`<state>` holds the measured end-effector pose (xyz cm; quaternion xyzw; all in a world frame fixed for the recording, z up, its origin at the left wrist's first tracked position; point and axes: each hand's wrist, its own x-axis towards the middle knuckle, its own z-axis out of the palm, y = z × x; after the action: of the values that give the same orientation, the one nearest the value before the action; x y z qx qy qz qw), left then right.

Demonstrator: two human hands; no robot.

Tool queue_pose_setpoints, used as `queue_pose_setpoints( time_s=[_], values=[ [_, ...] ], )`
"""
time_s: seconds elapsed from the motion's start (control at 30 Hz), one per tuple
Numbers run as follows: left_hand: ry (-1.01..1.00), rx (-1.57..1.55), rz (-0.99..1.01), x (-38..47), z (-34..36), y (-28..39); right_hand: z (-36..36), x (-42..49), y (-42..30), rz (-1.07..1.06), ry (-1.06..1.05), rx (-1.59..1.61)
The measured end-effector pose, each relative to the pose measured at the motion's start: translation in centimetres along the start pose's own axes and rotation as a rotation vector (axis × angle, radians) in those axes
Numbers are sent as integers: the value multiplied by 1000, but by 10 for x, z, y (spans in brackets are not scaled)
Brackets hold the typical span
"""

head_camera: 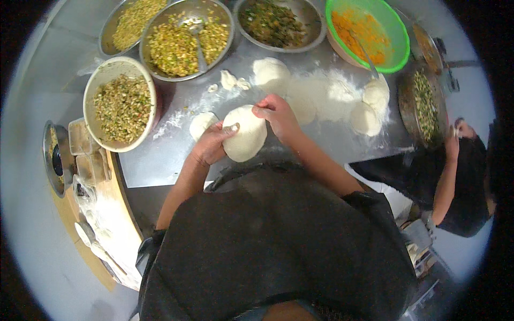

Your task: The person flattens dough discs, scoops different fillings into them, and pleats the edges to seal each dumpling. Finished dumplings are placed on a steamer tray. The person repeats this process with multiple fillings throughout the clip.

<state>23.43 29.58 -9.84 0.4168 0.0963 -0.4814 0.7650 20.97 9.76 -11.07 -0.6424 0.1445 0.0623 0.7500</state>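
Note:
A flat round of pale dough (245, 136) is held up before me, above the near part of the metal table. My left hand (211, 144) grips its left side, with the thumb lying on the upper face. At the upper right edge, my right hand (277, 114) pinches the rim between thumb and fingers. Another dough round (202, 125) lies on the table just behind my left hand and is partly covered by it. Beyond my right hand rests a further dough round (271, 74).
Steel bowls of chopped filling (176, 48) (277, 22), a cream tub of filling (122, 108) and a green basin of orange mixture (367, 36) line the floured table (148, 168). Dough pieces (365, 118) lie right. A co-worker's hands (455, 134) are beside a filling bowl (425, 106).

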Motion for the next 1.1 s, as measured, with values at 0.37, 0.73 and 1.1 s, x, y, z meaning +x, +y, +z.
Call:
queue_pose_setpoints(
  time_s=[0.37, 0.73, 1.1],
  values=[
    [75, -349, 265, -101, -94, 14, 103, 93, -56, -599, 186, -1196],
    [-48, -431, 425, -203, -238, 63, 139, 151, -83, -164, 321, -1369],
    [-12, -433, 386, -205, -232, 76, 155, 211, -102, -360, -8, -1436]
  ],
)
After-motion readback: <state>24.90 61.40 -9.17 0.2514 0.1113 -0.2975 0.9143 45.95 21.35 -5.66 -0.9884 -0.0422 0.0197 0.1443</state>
